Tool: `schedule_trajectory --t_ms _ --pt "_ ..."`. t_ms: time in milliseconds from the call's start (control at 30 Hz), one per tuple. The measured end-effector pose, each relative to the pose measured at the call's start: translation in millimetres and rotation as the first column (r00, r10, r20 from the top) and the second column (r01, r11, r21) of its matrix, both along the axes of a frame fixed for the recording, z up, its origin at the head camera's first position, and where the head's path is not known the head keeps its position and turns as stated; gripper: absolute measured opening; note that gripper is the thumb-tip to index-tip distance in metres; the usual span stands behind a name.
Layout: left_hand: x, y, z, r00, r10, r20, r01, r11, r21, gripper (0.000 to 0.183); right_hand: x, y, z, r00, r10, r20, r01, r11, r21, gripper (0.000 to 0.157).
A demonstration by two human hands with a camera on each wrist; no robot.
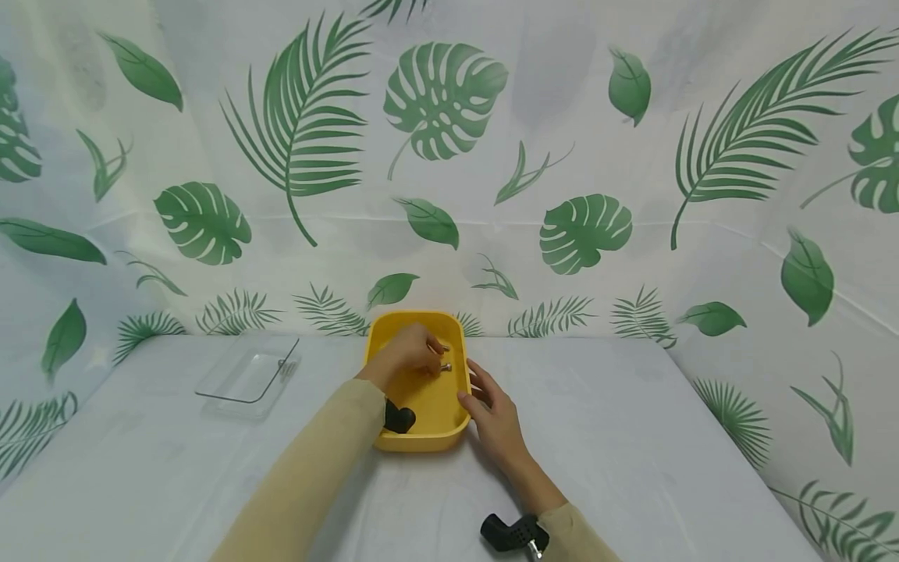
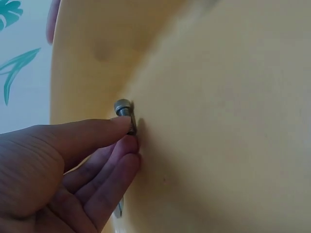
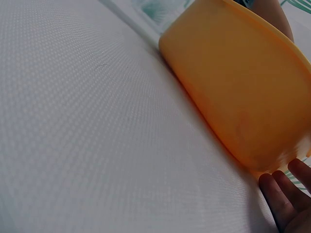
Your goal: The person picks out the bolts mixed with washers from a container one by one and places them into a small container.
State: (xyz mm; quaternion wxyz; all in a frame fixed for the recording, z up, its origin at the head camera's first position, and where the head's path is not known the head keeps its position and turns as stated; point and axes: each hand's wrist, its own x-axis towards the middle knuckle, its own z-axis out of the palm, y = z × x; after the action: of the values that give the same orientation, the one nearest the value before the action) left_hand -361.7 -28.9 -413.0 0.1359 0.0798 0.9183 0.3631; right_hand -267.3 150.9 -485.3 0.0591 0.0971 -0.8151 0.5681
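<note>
In the head view a yellow plastic tub (image 1: pixel 421 443) stands at the middle of the white table. My left hand (image 1: pixel 413 351) reaches inside it and pinches a metal socket-head bolt (image 2: pixel 123 106) between thumb and fingertips, its round head up in the left wrist view. Another small metal piece (image 2: pixel 119 208) shows partly behind the fingers. A second bolt (image 1: pixel 445 348) lies near the tub's right wall. My right hand (image 1: pixel 497 417) holds the tub's right side, the thumb at the rim and the fingers (image 3: pixel 277 191) along the outer wall.
A clear glass dish (image 1: pixel 242 378) sits to the left of the tub, with small metal pieces (image 1: pixel 286 367) visible at its right side. A leaf-print curtain (image 1: pixel 449 265) hangs behind the table. Black wrist devices (image 1: pixel 516 533) are worn on both arms.
</note>
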Motion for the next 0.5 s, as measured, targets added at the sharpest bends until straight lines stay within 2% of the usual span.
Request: schedule_trajectory --t_ms 133,367,500 --pt "2.5 6.5 2.5 1.0 -0.009 -0.002 0.009 1.0 -0.018 0.032 -0.3 0.7 -0.6 1.0 0.006 -0.008 -0.006 1.0 -0.008 0.055" --pt "-2.8 15.8 -6.7 0.996 0.08 -0.023 -0.08 0.997 0.01 0.017 1.6 -0.1 3.1 1.0 0.011 -0.008 -0.011 1.0 -0.024 0.054" --pt "-5.3 18.4 -10.0 0.995 0.096 -0.023 -0.095 0.994 0.046 0.013 2.1 -0.5 3.7 1.0 0.011 -0.018 -0.011 1.0 -0.027 0.055"
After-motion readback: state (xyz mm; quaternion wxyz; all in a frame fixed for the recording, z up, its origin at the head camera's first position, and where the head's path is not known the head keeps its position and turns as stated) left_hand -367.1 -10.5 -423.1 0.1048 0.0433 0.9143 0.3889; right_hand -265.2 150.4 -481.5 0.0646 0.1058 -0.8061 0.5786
